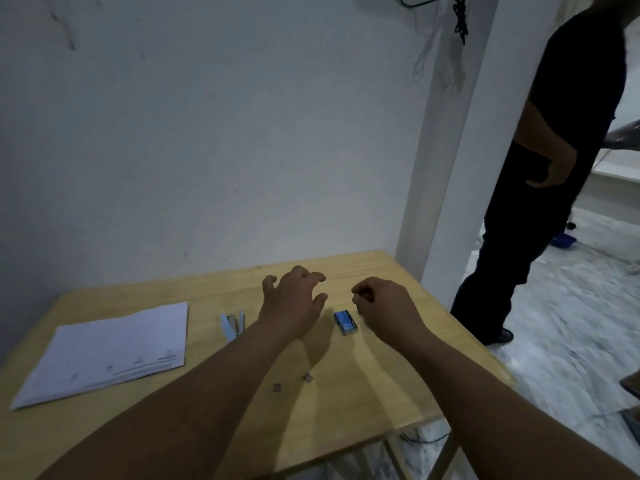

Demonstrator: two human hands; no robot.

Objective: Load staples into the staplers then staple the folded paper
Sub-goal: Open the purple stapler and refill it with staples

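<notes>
A light blue stapler [232, 325] lies swung open on the wooden table [346, 403], left of my left forearm. My left hand [294, 299] hovers above the table with its fingers spread and nothing in it. A small blue staple box [345, 322] sits between my two hands. My right hand [379, 306] is just right of the box, fingers curled with thumb and forefinger pinched; whether a staple strip is between them I cannot tell. A stack of white folded paper [107, 355] lies at the table's left. Two small staple pieces [292, 382] lie nearer to me.
A white wall runs along the table's far edge and a white pillar [446, 168] stands at its far right corner. A person in dark clothes [540, 188] stands just beyond the table's right edge on a pale floor. A black cable hangs on the wall above.
</notes>
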